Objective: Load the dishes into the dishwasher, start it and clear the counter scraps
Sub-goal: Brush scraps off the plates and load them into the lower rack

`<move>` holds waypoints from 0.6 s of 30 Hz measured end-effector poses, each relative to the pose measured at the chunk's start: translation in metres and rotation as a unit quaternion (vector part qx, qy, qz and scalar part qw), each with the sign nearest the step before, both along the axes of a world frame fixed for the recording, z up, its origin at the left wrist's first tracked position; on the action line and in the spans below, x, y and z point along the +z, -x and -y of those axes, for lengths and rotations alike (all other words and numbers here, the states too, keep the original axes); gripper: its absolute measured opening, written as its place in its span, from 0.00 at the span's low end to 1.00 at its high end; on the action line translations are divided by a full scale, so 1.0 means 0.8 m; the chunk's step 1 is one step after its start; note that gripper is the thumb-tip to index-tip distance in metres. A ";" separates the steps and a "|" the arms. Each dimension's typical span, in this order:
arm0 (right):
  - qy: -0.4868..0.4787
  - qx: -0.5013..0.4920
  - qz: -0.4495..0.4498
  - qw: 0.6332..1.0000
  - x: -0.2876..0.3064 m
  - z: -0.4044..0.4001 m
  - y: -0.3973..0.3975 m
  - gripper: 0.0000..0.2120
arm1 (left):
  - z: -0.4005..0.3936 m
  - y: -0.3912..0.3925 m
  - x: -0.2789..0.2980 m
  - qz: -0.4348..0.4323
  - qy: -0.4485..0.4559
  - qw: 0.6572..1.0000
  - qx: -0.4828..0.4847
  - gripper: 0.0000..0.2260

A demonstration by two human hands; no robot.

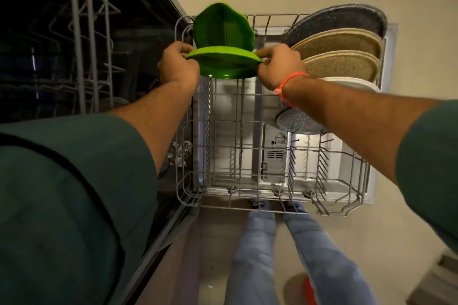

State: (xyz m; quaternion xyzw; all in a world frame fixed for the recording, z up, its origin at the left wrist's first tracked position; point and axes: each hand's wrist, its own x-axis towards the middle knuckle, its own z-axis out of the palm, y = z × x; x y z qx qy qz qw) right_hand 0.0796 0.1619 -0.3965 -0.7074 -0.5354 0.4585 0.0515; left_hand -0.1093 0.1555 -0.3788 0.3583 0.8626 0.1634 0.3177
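The lower dishwasher rack (247, 195) is pulled out over the open door, seen from above. A green leaf-shaped plate (224, 63) hangs over the rack's far left corner; my left hand (177, 65) pinches its left rim and my right hand (277, 64) pinches its right rim. Just beyond it a second green leaf plate (221, 25) stands on edge in the rack. On the rack's far right stand a dark speckled plate (339, 20), two beige plates (339, 43), and a white plate (357, 82). A small speckled dish (297, 121) lies partly under my right forearm.
The dark dishwasher tub with its upper wire rack (86, 32) lies at the left. The detergent dispenser (273, 153) shows through the rack's near tines, which hold nothing. My legs in jeans (285, 255) stand on the pale floor below the rack.
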 end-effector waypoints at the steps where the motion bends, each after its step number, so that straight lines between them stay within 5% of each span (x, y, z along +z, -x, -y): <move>1: -0.001 0.001 0.001 1.000 -0.004 0.002 0.000 0.19 | 0.001 0.000 -0.004 0.001 -0.001 1.000 0.000 0.17; 18: -0.013 0.000 -0.004 1.000 -0.023 0.009 0.007 0.17 | 0.003 0.000 -0.028 -0.017 -0.049 0.998 0.021 0.18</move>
